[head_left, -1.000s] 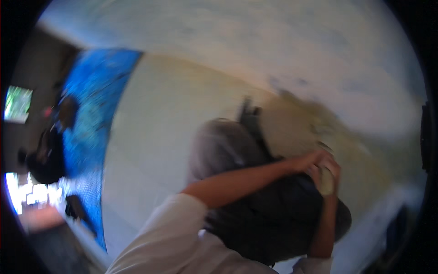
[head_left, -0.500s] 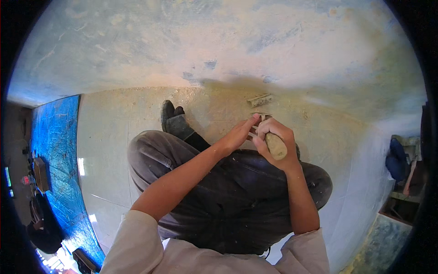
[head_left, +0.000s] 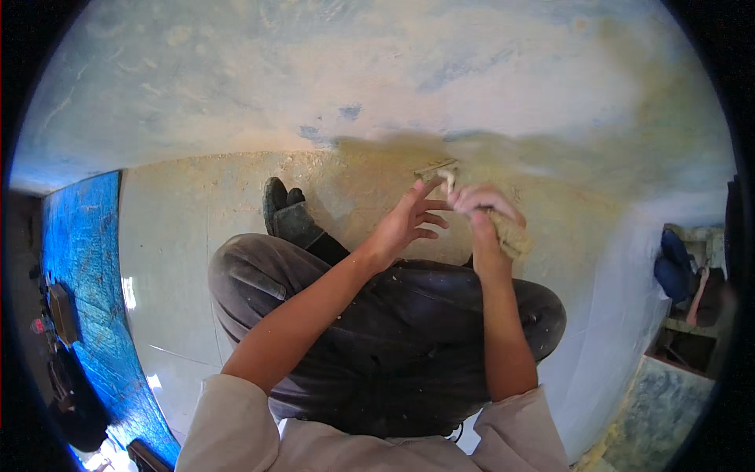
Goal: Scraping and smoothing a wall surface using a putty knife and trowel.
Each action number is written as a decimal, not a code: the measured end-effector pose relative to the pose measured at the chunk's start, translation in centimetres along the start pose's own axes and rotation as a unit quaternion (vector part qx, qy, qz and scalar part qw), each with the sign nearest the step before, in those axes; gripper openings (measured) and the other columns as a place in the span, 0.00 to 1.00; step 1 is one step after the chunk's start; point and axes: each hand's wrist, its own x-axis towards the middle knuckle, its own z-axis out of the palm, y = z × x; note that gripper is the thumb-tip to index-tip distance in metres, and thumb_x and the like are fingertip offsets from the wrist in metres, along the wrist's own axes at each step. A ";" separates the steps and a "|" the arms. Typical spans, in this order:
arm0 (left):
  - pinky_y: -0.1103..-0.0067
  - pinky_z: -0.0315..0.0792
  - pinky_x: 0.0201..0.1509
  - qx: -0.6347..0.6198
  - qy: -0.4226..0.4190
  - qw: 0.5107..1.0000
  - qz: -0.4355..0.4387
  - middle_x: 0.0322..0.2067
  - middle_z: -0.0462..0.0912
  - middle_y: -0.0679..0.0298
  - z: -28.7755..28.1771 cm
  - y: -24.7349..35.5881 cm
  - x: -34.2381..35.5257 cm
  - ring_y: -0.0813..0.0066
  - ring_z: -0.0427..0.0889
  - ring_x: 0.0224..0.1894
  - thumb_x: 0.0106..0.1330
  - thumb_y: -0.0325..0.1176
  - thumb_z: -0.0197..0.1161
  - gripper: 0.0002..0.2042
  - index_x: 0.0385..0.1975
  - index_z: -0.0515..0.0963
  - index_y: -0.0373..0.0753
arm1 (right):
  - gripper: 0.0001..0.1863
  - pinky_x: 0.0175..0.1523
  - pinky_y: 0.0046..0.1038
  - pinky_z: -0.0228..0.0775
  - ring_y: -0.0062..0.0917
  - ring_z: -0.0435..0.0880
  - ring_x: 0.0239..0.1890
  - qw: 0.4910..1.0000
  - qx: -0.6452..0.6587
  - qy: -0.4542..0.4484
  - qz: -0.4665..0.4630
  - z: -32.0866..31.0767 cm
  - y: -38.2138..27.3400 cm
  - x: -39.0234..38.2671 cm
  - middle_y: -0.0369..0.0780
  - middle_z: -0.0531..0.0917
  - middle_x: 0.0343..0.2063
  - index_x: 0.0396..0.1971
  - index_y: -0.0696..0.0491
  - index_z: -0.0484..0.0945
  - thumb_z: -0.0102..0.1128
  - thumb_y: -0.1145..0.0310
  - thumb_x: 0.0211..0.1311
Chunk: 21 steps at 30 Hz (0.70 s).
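Observation:
My right hand [head_left: 489, 206], blurred by motion, is closed around the thick, plaster-crusted handle of a trowel [head_left: 449, 178]. The trowel's pale bent neck points away from me toward the wall base. Its far end reaches a narrow, crusted flat piece [head_left: 425, 171] on the floor; whether they touch I cannot tell. My left hand [head_left: 409, 220] is beside the trowel neck, its fingers spread and holding nothing, the index finger stretched toward that flat piece.
A stained, wet-patched wall [head_left: 393, 79] rises ahead of my crossed legs. Crumbs lie along its foot on the tiled floor [head_left: 173, 259]. A blue sheet [head_left: 86, 259] lies at left. At right, dark cloth [head_left: 675, 263] hangs by a niche.
My right hand has moved the trowel forward and tilted its handle to the right. My left fingers have come away from the trowel and spread. The view has shifted slightly.

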 end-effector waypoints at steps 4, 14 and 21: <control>0.71 0.68 0.59 -0.041 0.028 0.999 -0.001 0.54 0.77 0.60 -0.8 -0.7 0.9 0.69 0.75 0.52 0.75 0.63 0.39 0.33 0.64 0.68 0.40 | 0.05 0.51 0.31 0.72 0.32 0.82 0.39 0.996 -0.006 -0.090 0.018 1.2 -0.6 -0.3 0.44 0.81 0.31 0.30 0.59 0.79 0.61 0.75 0.55; 0.71 0.69 0.57 -0.010 0.053 0.998 0.030 0.49 0.80 0.63 -1.8 -1.6 1.9 0.72 0.77 0.51 0.76 0.55 0.43 0.27 0.57 0.74 0.36 | 0.11 0.57 0.40 0.67 0.35 0.77 0.33 0.975 -0.062 -0.210 -0.032 0.9 -1.8 0.6 0.37 0.75 0.24 0.21 0.51 0.72 0.69 0.72 0.45; 0.73 0.69 0.61 0.062 0.040 0.997 -0.026 0.51 0.80 0.63 -1.4 0.0 0.4 0.71 0.78 0.50 0.77 0.51 0.41 0.25 0.59 0.74 0.38 | 0.17 0.53 0.36 0.64 0.35 0.72 0.39 0.942 -0.162 -0.291 -0.025 2.7 -2.8 -1.3 0.36 0.73 0.26 0.22 0.50 0.71 0.75 0.65 0.40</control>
